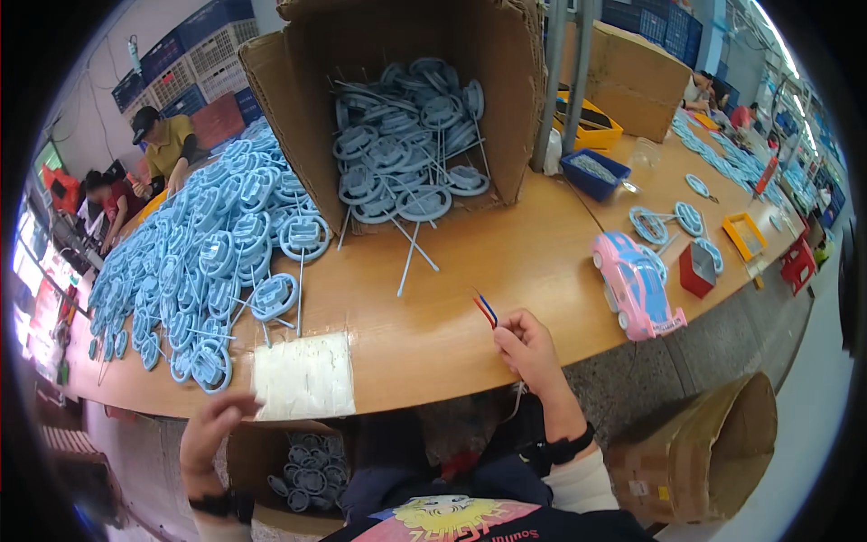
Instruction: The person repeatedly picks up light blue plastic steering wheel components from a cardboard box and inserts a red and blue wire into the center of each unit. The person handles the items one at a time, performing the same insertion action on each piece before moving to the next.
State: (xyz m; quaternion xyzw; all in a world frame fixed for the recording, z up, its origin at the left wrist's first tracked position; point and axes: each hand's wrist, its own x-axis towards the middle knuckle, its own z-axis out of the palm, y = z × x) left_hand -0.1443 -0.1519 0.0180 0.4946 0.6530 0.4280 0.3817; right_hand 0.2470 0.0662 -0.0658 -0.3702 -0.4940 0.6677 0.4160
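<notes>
My right hand (pixel 530 350) is closed over the table's front edge, pinching a pair of thin wires (pixel 486 310), one red and one blue, whose ends stick up past the fingertips. What lies inside the fist is hidden. My left hand (pixel 213 426) hangs at the front edge, fingers apart and holding nothing, beside a pale taped sheet (pixel 305 378). Just beyond it spreads a large heap of light blue plastic rings with thin stems (pixel 217 253). A pink toy car (pixel 635 285) with blue windows rests on the table to the right of my right hand.
More blue rings fill a tipped cardboard box (pixel 298 117) on the table (pixel 515 239). Rightward are a blue tray (pixel 593 173), a red box (pixel 697 269) and a yellow frame (pixel 744 237). Below stand an open carton (pixel 691 452) and a box of rings (pixel 312 474). Co-workers sit far left and right.
</notes>
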